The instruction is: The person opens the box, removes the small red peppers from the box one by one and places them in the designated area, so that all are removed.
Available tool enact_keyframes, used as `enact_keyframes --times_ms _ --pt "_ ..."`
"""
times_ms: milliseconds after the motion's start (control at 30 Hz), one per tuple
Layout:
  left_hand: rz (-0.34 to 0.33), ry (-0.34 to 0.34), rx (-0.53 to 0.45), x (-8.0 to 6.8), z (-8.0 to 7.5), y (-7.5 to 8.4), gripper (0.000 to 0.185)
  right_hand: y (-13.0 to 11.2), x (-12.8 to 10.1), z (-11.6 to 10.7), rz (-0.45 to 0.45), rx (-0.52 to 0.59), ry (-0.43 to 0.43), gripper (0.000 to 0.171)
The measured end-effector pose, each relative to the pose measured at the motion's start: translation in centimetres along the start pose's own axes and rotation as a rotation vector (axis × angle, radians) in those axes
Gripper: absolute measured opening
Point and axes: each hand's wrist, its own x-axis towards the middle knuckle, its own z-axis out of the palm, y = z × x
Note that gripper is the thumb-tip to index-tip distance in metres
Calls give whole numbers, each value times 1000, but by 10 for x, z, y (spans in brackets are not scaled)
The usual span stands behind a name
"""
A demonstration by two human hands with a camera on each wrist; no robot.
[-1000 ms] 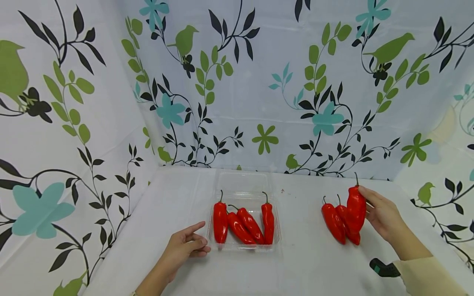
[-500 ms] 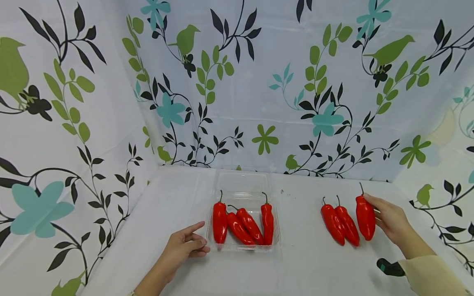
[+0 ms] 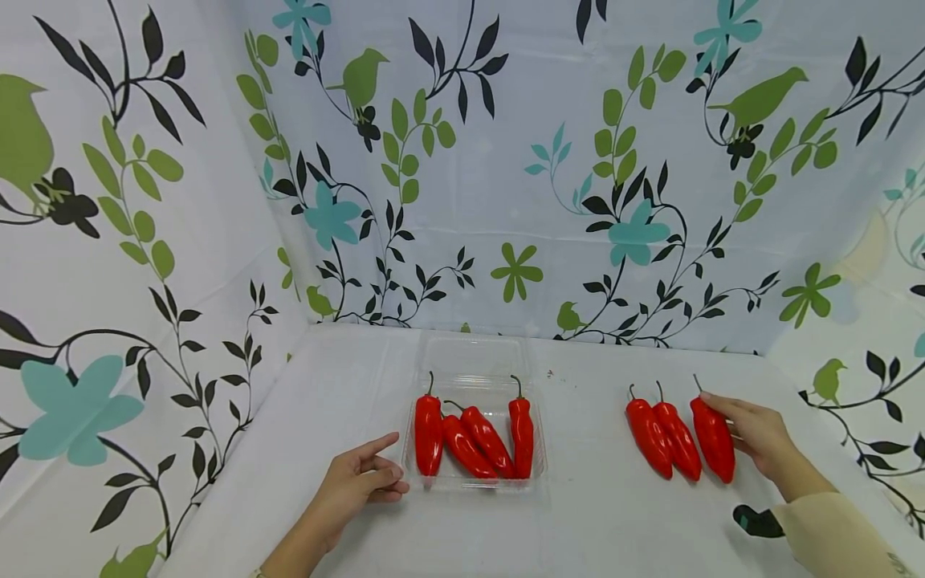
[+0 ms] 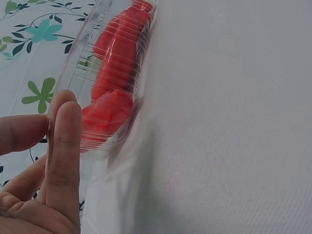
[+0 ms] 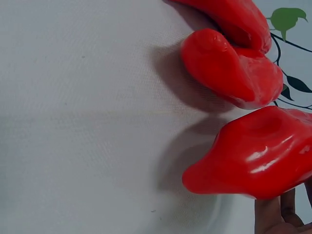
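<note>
My right hand (image 3: 755, 433) grips a glossy red chili pepper (image 3: 713, 441) near its stem end, at the right of the table. In the right wrist view that pepper (image 5: 258, 156) has a shadow beside it; whether it touches the table I cannot tell. Just left of it lie two more red peppers (image 3: 678, 441), side by side. My left hand (image 3: 354, 486) is beside the front left corner of a clear plastic container (image 3: 477, 484) with several red peppers (image 3: 429, 437) inside. Its fingers (image 4: 67, 141) look relaxed and overlap the container's edge in the left wrist view; contact is unclear.
The container's clear lid (image 3: 473, 353) is flipped back behind it. A white cloth (image 3: 600, 514) covers the table. Behind and at the sides hangs a curtain (image 3: 462, 201) printed with leaves, birds and flowers.
My right hand has carried its pepper from above the other two to their right and lowered it. The pepper now tilts, tip toward the right. My left hand stays in place.
</note>
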Motion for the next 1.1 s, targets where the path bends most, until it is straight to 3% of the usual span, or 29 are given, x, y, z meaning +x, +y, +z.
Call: enact_keyframes --times_ms 533,867,1100 --pt "0 14 -1 -3 -2 2 62 4 10 16 11 -76 63 106" --pt "-4 15 2 -2 -2 2 60 12 17 15 31 -138 70 113" --pt "-7 10 2 -1 0 1 59 17 17 17 21 -180 83 110"
